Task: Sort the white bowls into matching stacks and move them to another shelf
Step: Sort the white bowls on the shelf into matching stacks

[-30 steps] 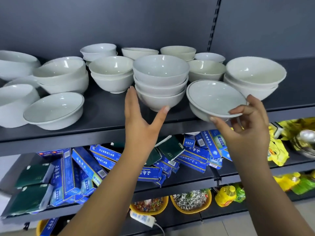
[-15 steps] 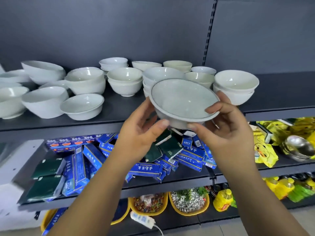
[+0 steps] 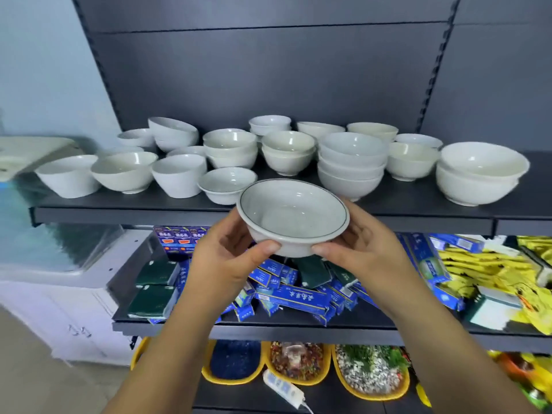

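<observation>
While upright, gripped by left hand and right hand: white bowl, thin dark rim.

White bowls crowd your upper shelf from left to right. You have bare shelf along the front edge at centre right and at the far right past the big stack; open air above all rims.
</observation>
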Tool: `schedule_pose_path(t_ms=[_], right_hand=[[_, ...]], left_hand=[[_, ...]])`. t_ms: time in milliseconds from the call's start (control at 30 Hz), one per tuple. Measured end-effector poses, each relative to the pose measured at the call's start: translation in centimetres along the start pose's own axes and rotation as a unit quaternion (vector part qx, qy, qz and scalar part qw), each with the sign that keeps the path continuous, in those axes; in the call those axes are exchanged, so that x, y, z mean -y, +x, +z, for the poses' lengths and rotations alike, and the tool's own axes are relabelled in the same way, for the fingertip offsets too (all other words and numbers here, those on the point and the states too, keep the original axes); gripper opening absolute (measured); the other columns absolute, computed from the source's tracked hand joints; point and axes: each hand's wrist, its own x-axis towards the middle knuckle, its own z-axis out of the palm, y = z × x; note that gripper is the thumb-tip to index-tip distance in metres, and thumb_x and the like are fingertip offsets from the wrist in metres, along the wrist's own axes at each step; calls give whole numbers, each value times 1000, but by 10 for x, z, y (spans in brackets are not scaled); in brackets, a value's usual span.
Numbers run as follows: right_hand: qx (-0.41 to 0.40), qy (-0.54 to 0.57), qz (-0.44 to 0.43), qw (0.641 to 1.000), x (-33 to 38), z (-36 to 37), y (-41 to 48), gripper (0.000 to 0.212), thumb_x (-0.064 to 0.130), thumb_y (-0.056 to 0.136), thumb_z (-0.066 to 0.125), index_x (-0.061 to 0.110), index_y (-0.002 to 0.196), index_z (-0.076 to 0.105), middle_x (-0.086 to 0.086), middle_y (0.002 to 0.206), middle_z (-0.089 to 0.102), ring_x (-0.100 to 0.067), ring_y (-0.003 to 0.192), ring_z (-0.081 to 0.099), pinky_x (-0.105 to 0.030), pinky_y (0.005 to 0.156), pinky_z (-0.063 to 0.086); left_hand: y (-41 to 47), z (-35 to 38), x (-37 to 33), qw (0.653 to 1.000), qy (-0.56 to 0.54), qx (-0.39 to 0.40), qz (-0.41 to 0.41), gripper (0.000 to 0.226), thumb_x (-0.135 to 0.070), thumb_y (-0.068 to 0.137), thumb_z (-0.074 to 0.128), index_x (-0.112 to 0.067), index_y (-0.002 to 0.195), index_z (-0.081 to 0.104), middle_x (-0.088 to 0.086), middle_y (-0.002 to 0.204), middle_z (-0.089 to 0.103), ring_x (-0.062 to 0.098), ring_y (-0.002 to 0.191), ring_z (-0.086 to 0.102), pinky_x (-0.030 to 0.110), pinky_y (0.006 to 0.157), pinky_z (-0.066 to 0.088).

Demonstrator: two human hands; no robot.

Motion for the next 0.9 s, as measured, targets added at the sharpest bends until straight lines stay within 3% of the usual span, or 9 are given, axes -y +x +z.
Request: schedule_pose_path(t_ms=[133,300,433,500,633,800,900], right_hand=[[25,-17,0,1000,-23,25,43,52,6,60,70,26,106,56,23,100,68,7,101,59,-10,85,44],[29,-46,6,998,-55,48,110,62,18,54,78,29,110,55,21,104,67,5,106,57,-14,91,43],[19,-87,16,996,-79,57,152,69,28,52,77,34,116,50,21,113,62,1,114,54,-21,102,40],[5,-109,12,994,-91,58,164,72,22,55,79,31,120,48,18,119,59,-1,118,52,-20,102,38],[-5,-110,15,994,-107,58,177,72,12,60,75,33,121,44,18,124,54,2,119,50,-18,101,38],[11,-122,20,992,-114,55,181,65,9,63,75,37,115,46,28,112,59,9,112,51,-12,94,39],[12,-96,22,995,-118,55,184,66,-3,66,75,32,114,46,22,114,56,12,106,53,-10,91,40]], left_hand=[[25,-44,12,999,32,-11,1,51,-31,51,72,-21,98,55,-27,83,69,-11,84,62,5,72,45],[74,-91,36,994,91,-48,25,44,-38,53,67,-29,95,56,-29,84,68,-13,84,60,5,74,44],[102,-108,72,982,148,-115,39,47,-45,56,66,-40,101,55,-29,102,62,-10,100,56,14,89,42],[111,-114,86,978,164,-126,38,51,-46,58,64,-34,108,56,-20,111,61,-4,106,56,19,95,42],[120,-120,103,975,175,-135,24,70,-47,61,63,-11,120,58,5,121,62,20,116,55,42,101,42],[120,-116,103,978,158,-136,6,66,-46,63,62,-19,123,54,-4,122,61,10,116,55,34,102,42],[120,-116,104,977,159,-141,7,61,-46,65,62,-28,122,52,-6,124,60,10,119,53,32,104,40]])
